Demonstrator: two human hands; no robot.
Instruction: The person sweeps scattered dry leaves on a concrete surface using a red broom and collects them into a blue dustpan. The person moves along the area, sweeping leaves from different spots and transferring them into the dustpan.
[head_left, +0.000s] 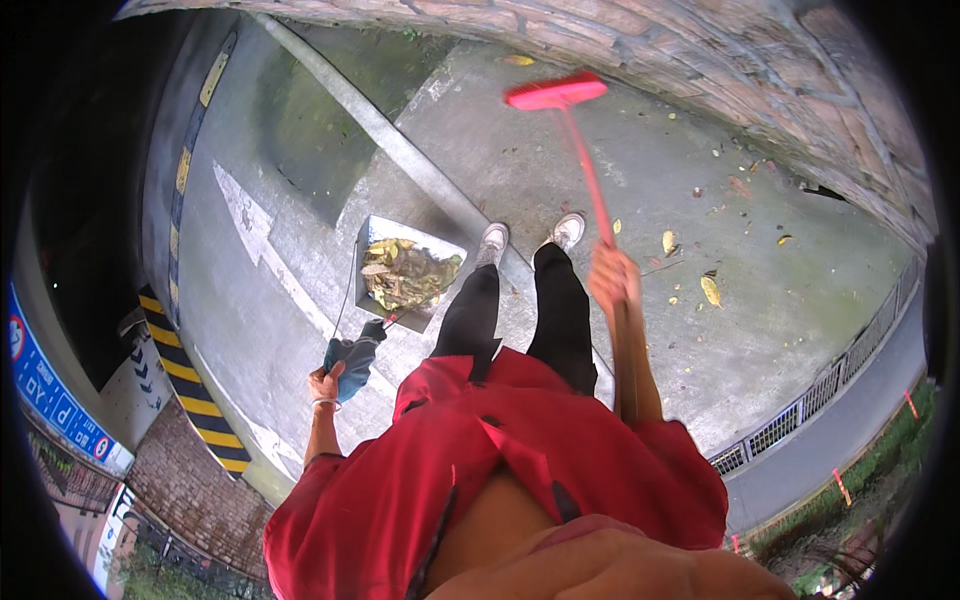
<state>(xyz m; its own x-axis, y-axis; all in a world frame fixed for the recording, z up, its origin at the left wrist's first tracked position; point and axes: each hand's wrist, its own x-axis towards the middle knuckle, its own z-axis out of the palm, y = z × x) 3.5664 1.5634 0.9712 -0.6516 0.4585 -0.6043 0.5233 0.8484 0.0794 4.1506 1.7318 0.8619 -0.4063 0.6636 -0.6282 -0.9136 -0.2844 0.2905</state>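
My right hand [614,278] is closed round the stick of a red broom [556,93]. The broom's wide head is out in front, over the concrete near the stone wall, and looks slightly smeared. To the left, my left hand [325,384] is closed on a dark blue-grey bundle [350,362], whose kind I cannot make out. A thin wire handle runs from beside this bundle to a metal dustpan [410,234]. Yellow and brown leaves [405,275] fill the dustpan, which rests on the ground left of my shoes.
Loose yellow leaves [710,290] are scattered on the concrete at right. A stone wall [690,60] curves along the far side. A pale raised strip [380,125] crosses the ground toward my feet. At left is a black-and-yellow striped kerb [190,385]; a drain grate [790,420] lies at right.
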